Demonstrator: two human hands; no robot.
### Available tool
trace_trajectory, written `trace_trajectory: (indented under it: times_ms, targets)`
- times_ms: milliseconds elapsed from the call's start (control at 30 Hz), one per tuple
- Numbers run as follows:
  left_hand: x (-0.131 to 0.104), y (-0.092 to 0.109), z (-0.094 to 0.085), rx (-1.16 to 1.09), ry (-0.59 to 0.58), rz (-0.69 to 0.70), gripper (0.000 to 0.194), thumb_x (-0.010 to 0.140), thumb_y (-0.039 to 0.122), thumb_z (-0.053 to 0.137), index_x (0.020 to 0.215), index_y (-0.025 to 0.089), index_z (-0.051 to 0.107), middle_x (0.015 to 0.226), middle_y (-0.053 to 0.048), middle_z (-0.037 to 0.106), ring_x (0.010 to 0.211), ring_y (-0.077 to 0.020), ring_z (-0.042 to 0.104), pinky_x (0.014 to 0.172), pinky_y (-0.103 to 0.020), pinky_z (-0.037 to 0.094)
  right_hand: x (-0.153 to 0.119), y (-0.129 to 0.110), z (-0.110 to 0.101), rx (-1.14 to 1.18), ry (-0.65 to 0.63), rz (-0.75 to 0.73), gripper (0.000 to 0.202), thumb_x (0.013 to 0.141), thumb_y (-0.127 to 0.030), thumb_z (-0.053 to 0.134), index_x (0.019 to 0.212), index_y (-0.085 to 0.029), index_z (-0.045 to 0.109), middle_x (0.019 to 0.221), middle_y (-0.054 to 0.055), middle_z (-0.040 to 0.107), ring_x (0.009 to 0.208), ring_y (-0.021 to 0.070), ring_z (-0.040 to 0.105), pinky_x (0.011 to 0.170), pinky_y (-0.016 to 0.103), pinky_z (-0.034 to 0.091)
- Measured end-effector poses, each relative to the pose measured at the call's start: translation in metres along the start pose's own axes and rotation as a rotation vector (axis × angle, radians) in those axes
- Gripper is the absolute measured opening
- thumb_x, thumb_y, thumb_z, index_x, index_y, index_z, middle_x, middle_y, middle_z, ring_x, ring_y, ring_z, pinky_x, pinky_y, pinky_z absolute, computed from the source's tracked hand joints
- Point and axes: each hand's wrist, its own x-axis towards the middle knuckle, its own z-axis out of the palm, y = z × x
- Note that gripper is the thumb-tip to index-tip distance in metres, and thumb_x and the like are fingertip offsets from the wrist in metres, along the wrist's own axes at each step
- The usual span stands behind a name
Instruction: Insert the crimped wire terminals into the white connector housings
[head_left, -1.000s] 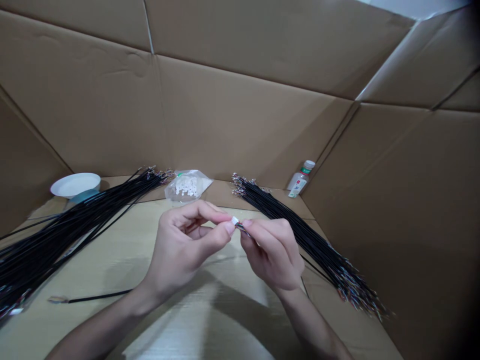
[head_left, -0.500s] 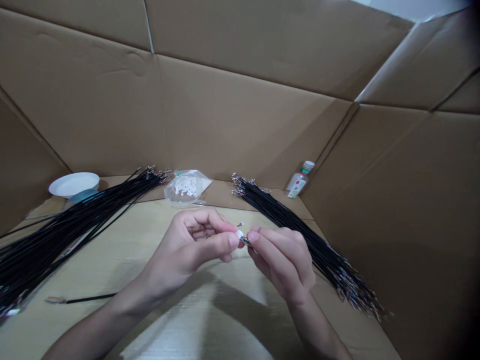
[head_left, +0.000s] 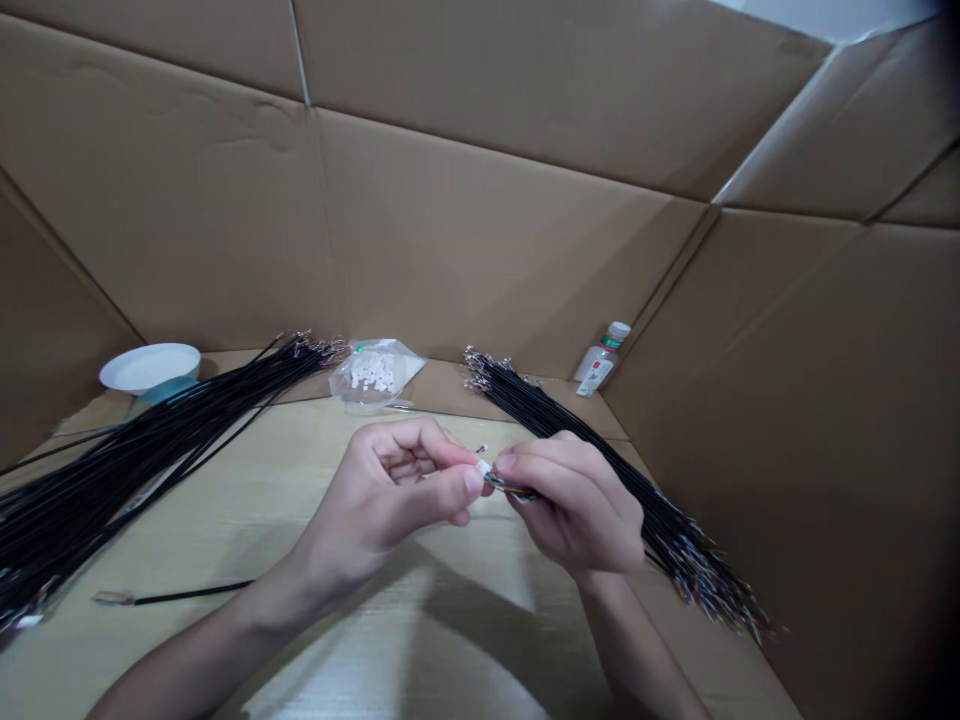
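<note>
Between thumb and forefinger my left hand (head_left: pixel 409 475) pinches a small white connector housing (head_left: pixel 484 468). Thin coloured wires (head_left: pixel 514 489) run from the connector toward my right hand (head_left: pixel 574 500), whose thumb and fingers are closed on them close to the housing. A second tiny white connector (head_left: pixel 484 448) on short wires shows just above the fingertips. A black cable (head_left: pixel 195 593) with bare coloured wires at its left end passes behind my left forearm; where it leads is hidden.
A big bundle of black cables (head_left: pixel 150 440) lies at the left, another bundle (head_left: pixel 585 440) at the right. Along the back are a white bowl (head_left: pixel 150 366), a clear bag of small white parts (head_left: pixel 375 375) and a bottle (head_left: pixel 602 360). Cardboard walls (head_left: pixel 487 230) surround the table.
My right hand has shifted slightly right and turned, so more of the coloured wires show. The left hand keeps its pinch on the connector. The black cable has slid a little.
</note>
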Motion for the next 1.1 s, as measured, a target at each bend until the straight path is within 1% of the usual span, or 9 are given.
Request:
trace_trajectory:
  times_ms: [100, 233, 333, 500, 600, 833, 933, 1033, 1100]
  targets:
    - [0.000, -0.001, 0.001, 0.025, 0.013, 0.079, 0.012, 0.084, 0.021, 0.086, 0.077, 0.021, 0.077, 0.074, 0.003, 0.075, 0.061, -0.0050, 0.067, 0.061, -0.012, 0.056, 0.012, -0.001, 0.003, 0.177, 0.099, 0.035, 0.018, 0.099, -0.014, 0.066, 0.114, -0.021, 0.072, 0.091, 0.003, 0.078, 0.078, 0.0161, 0.071, 0.066, 0.029, 0.059]
    - [-0.002, 0.001, 0.006, 0.183, 0.144, 0.291, 0.015, 0.083, 0.010, 0.082, 0.077, 0.023, 0.078, 0.079, 0.003, 0.077, 0.067, -0.0077, 0.069, 0.061, -0.014, 0.058, 0.023, -0.006, -0.004, 0.420, -0.075, 0.292, 0.020, 0.089, -0.008, 0.073, 0.104, -0.021, 0.075, 0.083, 0.001, 0.075, 0.069, 0.0145, 0.065, 0.059, 0.028, 0.054]
    - [-0.003, 0.003, 0.010, 0.324, 0.247, 0.437, 0.023, 0.079, 0.003, 0.079, 0.077, 0.025, 0.079, 0.080, 0.002, 0.077, 0.070, -0.0115, 0.072, 0.062, -0.019, 0.061, 0.027, -0.008, -0.013, 0.583, -0.196, 0.481, 0.014, 0.087, -0.013, 0.078, 0.099, -0.021, 0.075, 0.079, 0.000, 0.073, 0.067, 0.0139, 0.063, 0.060, 0.028, 0.054]
    - [-0.001, 0.000, 0.011, 0.439, 0.277, 0.609, 0.022, 0.080, 0.004, 0.079, 0.082, 0.026, 0.080, 0.079, 0.002, 0.077, 0.071, -0.0126, 0.071, 0.062, -0.023, 0.061, 0.029, -0.011, -0.014, 0.717, -0.174, 0.713, 0.008, 0.090, -0.025, 0.081, 0.097, -0.022, 0.079, 0.082, 0.002, 0.077, 0.071, 0.0140, 0.069, 0.061, 0.025, 0.055]
    - [0.000, -0.003, 0.010, 0.450, 0.273, 0.644, 0.019, 0.080, 0.004, 0.080, 0.082, 0.023, 0.079, 0.078, 0.002, 0.077, 0.071, -0.0123, 0.071, 0.061, -0.022, 0.060, 0.031, -0.016, -0.010, 0.750, -0.112, 0.791, 0.003, 0.090, -0.023, 0.080, 0.093, -0.023, 0.081, 0.084, 0.001, 0.080, 0.073, 0.0124, 0.072, 0.065, 0.023, 0.058]
    - [-0.002, 0.001, 0.015, 0.459, 0.340, 0.592, 0.018, 0.078, 0.003, 0.079, 0.078, 0.021, 0.077, 0.076, 0.001, 0.077, 0.069, -0.0120, 0.071, 0.061, -0.021, 0.060, 0.029, -0.032, 0.001, 0.593, 0.084, 0.715, 0.013, 0.090, -0.011, 0.077, 0.094, -0.023, 0.080, 0.087, 0.000, 0.080, 0.077, 0.0138, 0.073, 0.068, 0.025, 0.060]
    - [0.000, 0.002, 0.017, 0.435, 0.384, 0.529, 0.016, 0.076, 0.005, 0.079, 0.073, 0.021, 0.076, 0.074, 0.001, 0.076, 0.066, -0.0121, 0.071, 0.058, -0.020, 0.060, 0.024, -0.036, 0.007, 0.411, 0.155, 0.564, 0.020, 0.090, -0.006, 0.074, 0.098, -0.024, 0.079, 0.088, 0.000, 0.078, 0.076, 0.0152, 0.068, 0.065, 0.030, 0.056]
    - [0.003, 0.002, 0.016, 0.398, 0.365, 0.484, 0.016, 0.076, 0.005, 0.079, 0.073, 0.021, 0.077, 0.074, 0.001, 0.076, 0.066, -0.0110, 0.070, 0.058, -0.017, 0.060, 0.020, -0.036, 0.013, 0.244, 0.198, 0.387, 0.026, 0.089, -0.001, 0.073, 0.104, -0.022, 0.076, 0.089, 0.000, 0.077, 0.074, 0.0146, 0.064, 0.065, 0.031, 0.053]
    - [0.003, 0.001, 0.015, 0.372, 0.330, 0.462, 0.016, 0.077, 0.005, 0.079, 0.074, 0.021, 0.077, 0.075, 0.001, 0.076, 0.067, -0.0111, 0.071, 0.059, -0.018, 0.060, 0.018, -0.036, 0.015, 0.197, 0.202, 0.361, 0.025, 0.089, -0.001, 0.072, 0.103, -0.022, 0.074, 0.087, 0.000, 0.076, 0.073, 0.0143, 0.062, 0.064, 0.032, 0.052]
